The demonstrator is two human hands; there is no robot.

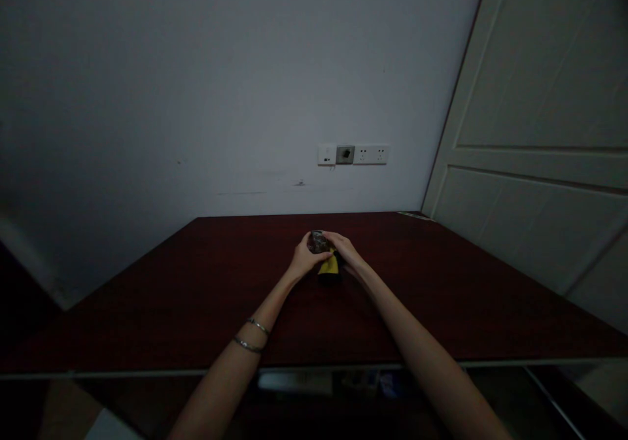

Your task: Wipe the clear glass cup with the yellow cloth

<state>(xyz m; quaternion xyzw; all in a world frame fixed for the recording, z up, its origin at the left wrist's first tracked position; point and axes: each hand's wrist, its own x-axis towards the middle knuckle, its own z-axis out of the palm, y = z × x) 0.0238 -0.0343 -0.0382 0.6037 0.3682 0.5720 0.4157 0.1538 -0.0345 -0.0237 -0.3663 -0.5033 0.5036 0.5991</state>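
Note:
Over the middle of the dark red table (235, 296), both my hands close around a small dark, shiny, see-through-looking thing (318, 242). My left hand (305, 258) grips it from the left, its thumb reaching across the near side. From the right, my right hand (347, 252) curls over it, and its lower fingers are largely hidden. Just below the shiny part, a yellow piece with a black lower edge (329, 267) shows between the hands. Whether the yellow piece and the shiny part are joined, I cannot tell; the picture is dark and they are small.
A plain wall rises behind the table, with a row of sockets (371, 155) and a grey switch plate (345, 155). At the right stands a pale panelled door (534, 159). Dim, blurred items (294, 382) sit below the table's front edge.

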